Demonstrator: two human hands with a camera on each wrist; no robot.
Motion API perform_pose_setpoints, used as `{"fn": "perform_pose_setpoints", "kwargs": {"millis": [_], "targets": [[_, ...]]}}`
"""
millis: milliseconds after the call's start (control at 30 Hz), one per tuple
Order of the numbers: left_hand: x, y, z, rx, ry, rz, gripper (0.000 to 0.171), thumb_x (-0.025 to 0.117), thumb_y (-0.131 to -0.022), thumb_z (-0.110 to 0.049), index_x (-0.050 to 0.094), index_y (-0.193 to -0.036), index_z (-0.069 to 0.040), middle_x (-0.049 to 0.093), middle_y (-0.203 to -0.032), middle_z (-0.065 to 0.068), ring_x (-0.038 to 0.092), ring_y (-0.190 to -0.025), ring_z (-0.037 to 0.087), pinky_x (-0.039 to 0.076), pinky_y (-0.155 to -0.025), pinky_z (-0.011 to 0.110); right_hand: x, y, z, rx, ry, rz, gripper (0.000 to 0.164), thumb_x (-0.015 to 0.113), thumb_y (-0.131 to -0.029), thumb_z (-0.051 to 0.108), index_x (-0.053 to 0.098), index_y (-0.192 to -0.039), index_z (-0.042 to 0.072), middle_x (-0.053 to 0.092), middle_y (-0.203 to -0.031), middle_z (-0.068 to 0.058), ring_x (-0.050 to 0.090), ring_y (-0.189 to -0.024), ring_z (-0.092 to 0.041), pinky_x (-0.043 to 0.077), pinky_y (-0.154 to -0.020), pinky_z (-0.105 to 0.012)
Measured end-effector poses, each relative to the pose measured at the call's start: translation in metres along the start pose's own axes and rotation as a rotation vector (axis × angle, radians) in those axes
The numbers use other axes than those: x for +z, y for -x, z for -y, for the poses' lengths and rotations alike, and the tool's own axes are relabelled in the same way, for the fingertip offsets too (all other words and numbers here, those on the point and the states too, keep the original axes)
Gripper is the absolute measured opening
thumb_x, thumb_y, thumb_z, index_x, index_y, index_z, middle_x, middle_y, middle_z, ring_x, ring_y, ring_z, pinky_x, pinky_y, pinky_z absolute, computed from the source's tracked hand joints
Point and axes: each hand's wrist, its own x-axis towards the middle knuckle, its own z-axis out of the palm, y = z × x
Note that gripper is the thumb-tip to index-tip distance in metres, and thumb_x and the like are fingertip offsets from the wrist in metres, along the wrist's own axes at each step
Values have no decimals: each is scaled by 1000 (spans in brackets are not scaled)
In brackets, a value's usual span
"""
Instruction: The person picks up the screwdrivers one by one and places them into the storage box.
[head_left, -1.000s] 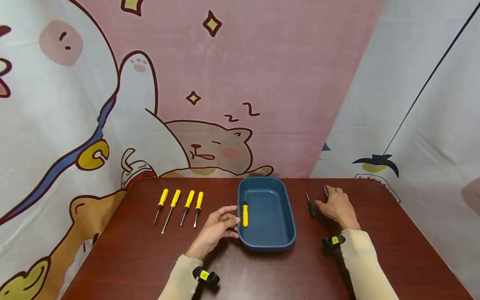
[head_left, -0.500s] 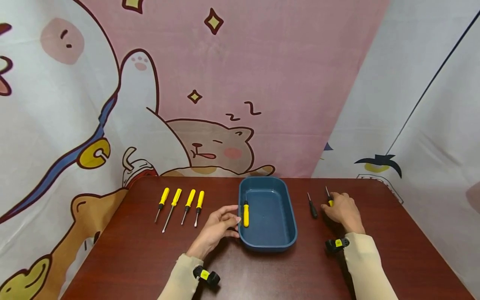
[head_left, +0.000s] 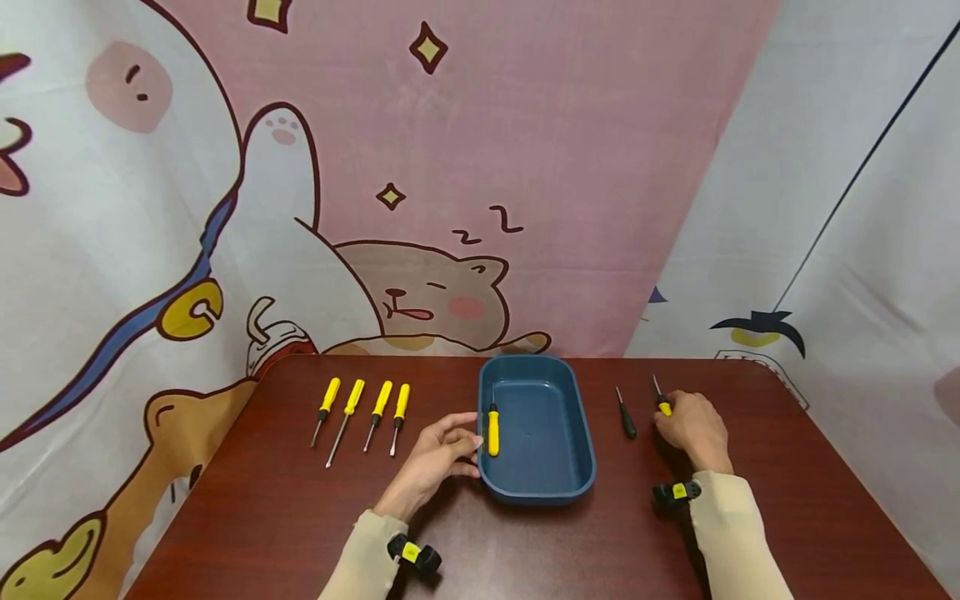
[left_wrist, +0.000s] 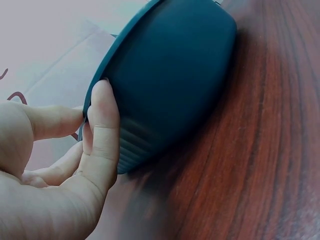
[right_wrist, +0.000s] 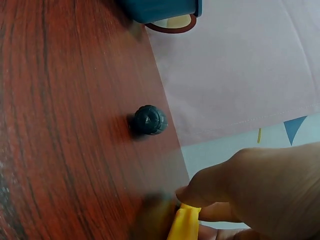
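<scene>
My left hand point(head_left: 433, 461) pinches the left rim of a blue rectangular plastic tray point(head_left: 536, 483), thumb on one side of the wall and fingers on the other, as the left wrist view shows. Inside the tray, along its left wall, lies a yellow-handled screwdriver point(head_left: 493, 432). My right hand point(head_left: 693, 427) pinches the yellow handle of another screwdriver point(right_wrist: 185, 225), its thin shaft pointing to the table's far edge; the palm hides part of the handle. Left of that hand a screwdriver with a dark handle point(head_left: 627, 425) lies on the table.
Several yellow-handled screwdrivers point(head_left: 378, 404) lie in a row on the left of the brown wooden table point(head_left: 247, 508), handles toward the back. A cartoon-printed cloth point(head_left: 570, 183) hangs behind the table's far edge. Each wrist carries a small black camera point(head_left: 414, 554).
My right hand has drawn back slightly toward me and to the right, uncovering the screwdriver's shaft and part of its yellow handle. The left hand stays at the tray rim.
</scene>
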Motion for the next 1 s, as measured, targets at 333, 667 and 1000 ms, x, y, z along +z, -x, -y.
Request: {"fn": "perform_pose_setpoints", "kwargs": {"millis": [333, 667, 1000], "targets": [[0, 2, 3, -3, -2, -1, 51, 66, -98, -6, 49, -145, 2, 64, -108, 26, 63, -76, 18, 63, -67, 30, 4, 2, -3, 38, -21, 15, 54, 63, -93, 20, 55, -134, -15, 61, -124, -37, 63, -92, -43, 56, -79, -58], [1, 1, 0, -5, -6, -4, 50, 66, -98, -7, 50, -145, 1, 65, -102, 16, 64, -76, 18, 63, -68, 30, 4, -1, -4, 65, -28, -5, 54, 64, -92, 20, 56, -133, -13, 62, -123, -36, 63, -91, -43, 56, -79, -58], [0, -1, 0, -10, -16, -10, 51, 66, -98, -9, 50, -146, 0, 65, -102, 16, 63, -77, 19, 64, -69, 31, -1, -2, -5, 38, -57, 26, 54, 61, -94, 22, 55, -136, -11, 61, -129, -36, 64, -102, -48, 55, -82, -61]]}}
